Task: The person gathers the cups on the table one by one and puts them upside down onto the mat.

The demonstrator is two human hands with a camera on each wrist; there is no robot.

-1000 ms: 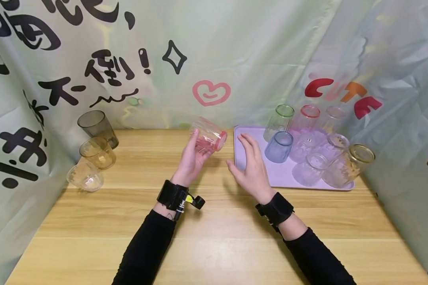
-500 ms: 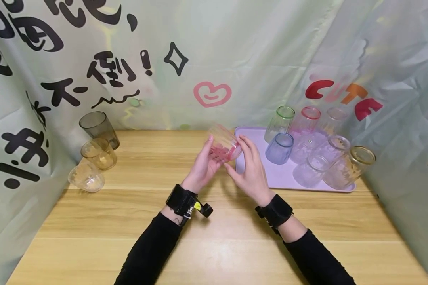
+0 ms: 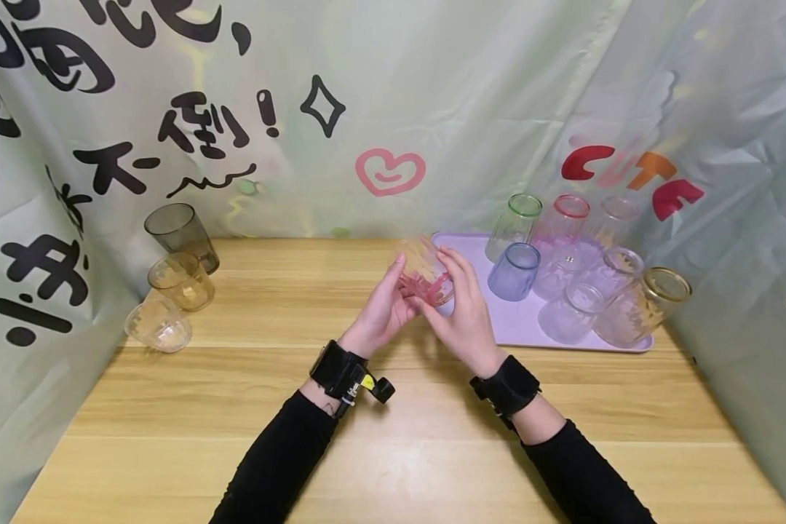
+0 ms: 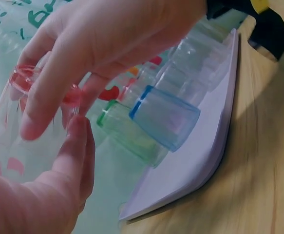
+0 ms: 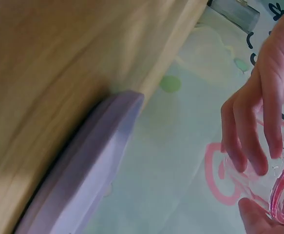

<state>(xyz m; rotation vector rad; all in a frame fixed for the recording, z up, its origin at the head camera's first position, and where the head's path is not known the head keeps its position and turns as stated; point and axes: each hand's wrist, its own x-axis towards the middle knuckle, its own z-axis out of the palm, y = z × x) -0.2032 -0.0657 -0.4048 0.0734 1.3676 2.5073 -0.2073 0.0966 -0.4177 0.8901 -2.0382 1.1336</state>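
Over the middle of the table, both hands hold a clear drinking glass [image 3: 421, 282] with pink markings and a pink ring at one end. It is tilted, the ringed end toward the lower right in the head view. My left hand [image 3: 385, 314] grips its side, the thumb along the near-left wall. My right hand [image 3: 465, 322] holds the ringed end [image 4: 25, 73], with fingers over the top and thumb on the near side. Fingers hide parts of the glass in every view. The tray's left edge lies just beyond the right hand.
A lilac tray [image 3: 517, 324] at the right carries several glasses, including a blue glass [image 3: 514, 272] and a green-ringed glass [image 3: 512, 229]. At the left stand a dark grey glass [image 3: 182, 236], an amber glass [image 3: 182, 282] and a clear glass [image 3: 159, 324]. Printed cloth [image 3: 471, 109] walls the back.
The left hand has carried the pink-ringed glass rightward to the right hand, turning its ringed end more downward. The right hand, apart from it earlier, now grips the ringed end.
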